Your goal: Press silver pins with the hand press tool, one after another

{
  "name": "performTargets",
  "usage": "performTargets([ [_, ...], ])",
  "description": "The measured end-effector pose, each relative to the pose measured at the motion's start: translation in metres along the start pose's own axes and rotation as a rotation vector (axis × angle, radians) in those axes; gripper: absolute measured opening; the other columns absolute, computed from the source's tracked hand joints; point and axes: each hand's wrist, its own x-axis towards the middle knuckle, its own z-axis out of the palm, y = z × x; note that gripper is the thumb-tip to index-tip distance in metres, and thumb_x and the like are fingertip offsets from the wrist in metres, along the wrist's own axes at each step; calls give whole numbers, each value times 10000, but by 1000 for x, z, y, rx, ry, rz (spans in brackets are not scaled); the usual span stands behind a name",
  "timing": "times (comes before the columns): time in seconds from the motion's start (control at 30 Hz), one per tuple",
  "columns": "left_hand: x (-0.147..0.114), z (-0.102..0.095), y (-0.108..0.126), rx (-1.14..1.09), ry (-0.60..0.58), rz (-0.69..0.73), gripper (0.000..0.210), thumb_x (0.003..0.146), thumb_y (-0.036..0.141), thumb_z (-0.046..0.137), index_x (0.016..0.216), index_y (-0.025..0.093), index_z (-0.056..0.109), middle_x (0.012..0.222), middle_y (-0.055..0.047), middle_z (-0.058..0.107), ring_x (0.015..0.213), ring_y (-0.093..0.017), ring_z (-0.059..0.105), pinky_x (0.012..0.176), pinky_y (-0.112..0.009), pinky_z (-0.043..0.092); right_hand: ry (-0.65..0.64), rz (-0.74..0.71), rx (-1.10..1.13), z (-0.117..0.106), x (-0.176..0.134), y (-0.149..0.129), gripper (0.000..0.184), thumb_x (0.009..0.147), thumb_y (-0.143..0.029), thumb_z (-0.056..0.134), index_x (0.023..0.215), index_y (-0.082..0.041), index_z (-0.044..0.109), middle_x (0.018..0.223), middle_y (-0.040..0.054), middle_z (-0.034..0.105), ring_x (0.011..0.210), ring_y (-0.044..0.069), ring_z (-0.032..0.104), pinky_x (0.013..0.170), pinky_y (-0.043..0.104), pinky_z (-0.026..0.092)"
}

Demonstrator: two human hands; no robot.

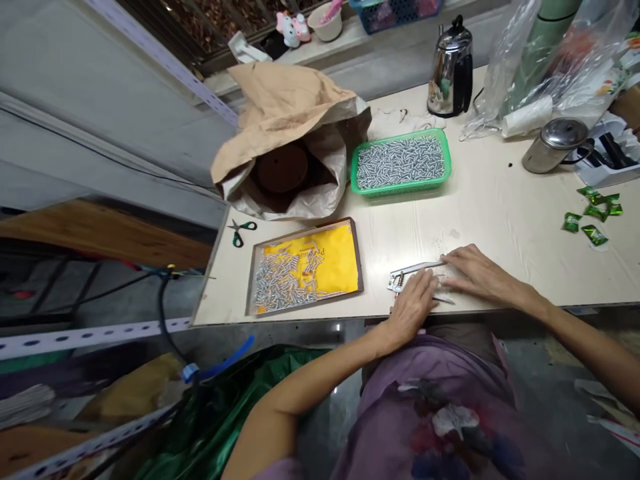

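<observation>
A small flat metal device [395, 283] with a spring-like part and a long thin metal bar [417, 267] lies near the table's front edge. My left hand [413, 304] rests over it with fingers close together, holding it down and hiding much of it. To its right, my right hand [475, 275] has its fingers stretched out and thumb apart; its fingertips are at the bar's right end. A thin pointed piece [444, 301] sticks out to the right from beneath my left hand. Whatever lies between the two hands is too small to make out.
Left of my hands, a shallow tray [358, 257] holds loose metal pins on a yellow sheet. Behind are a green basket [447, 160] full of pins and an open paper sack [285, 100]. Scissors [243, 230], a kettle [450, 70], a metal pot [550, 150] and green wrapped sweets [595, 235] stand around.
</observation>
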Motion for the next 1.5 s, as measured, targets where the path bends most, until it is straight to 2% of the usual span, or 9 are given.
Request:
performTargets([
  [0.37,-10,14,17,-142,-30,27,543,956,452,432,1391,127,409,1394,-192,515,1407,-279,357,1155,-507,308,-77,24,-248,-7,72,-14,184,928,-245,501,883,-184,669,892,96,658,875,245,489,738,366,315],
  [0.5,-9,9,21,-187,-72,23,543,932,480,474,1345,128,479,1317,-191,575,1317,-295,474,1103,-477,392,-213,-299,-155,0,83,-53,141,916,-221,541,906,-220,681,923,67,638,861,211,462,697,337,277],
  [0.67,-40,-5,19,-237,-41,230,285,927,379,533,1123,216,661,1069,-89,703,1087,-207,631,1015,-362,483,-295,-607,-173,39,89,-80,223,888,-163,565,679,-191,639,810,61,587,827,196,436,654,336,259],
  [0.77,-63,-31,-12,-115,158,97,205,944,274,505,980,208,696,948,-70,710,945,-171,648,902,-330,522,-233,-664,-168,57,91,-75,221,896,-138,529,707,-186,633,780,54,568,782,186,435,641,338,278],
  [0.9,-77,-83,-83,204,435,-400,250,964,219,442,948,166,686,869,-86,665,842,-177,594,792,-332,510,-130,-673,-106,61,87,-64,238,908,-102,463,796,-208,643,817,53,579,785,192,467,656,342,316],
  [1.03,-74,-118,-146,369,251,-640,187,930,173,499,951,187,684,925,-76,628,902,-196,543,799,-323,478,-126,-690,-102,62,80,-59,258,882,-52,454,786,-220,624,803,39,591,773,188,489,683,334,345],
  [1.23,-64,-131,-175,447,-134,-515,188,924,128,470,948,172,651,964,-89,618,932,-217,508,798,-322,447,-94,-609,-34,53,82,-65,237,928,-60,404,833,-200,571,781,36,605,748,161,526,693,297,391],
  [1.37,-70,-131,-183,443,-177,-414,215,886,46,443,885,164,622,945,-102,611,931,-234,512,787,-341,442,21,-427,209,10,101,-60,208,965,-149,370,862,-199,543,798,47,609,757,158,559,671,284,451],
  [1.5,-76,-123,-195,463,-120,-356,220,880,43,415,842,158,598,915,-117,601,893,-253,520,780,-368,443,346,-152,251,-39,128,-25,171,947,-195,406,892,-201,568,840,62,621,779,178,590,675,315,493],
])
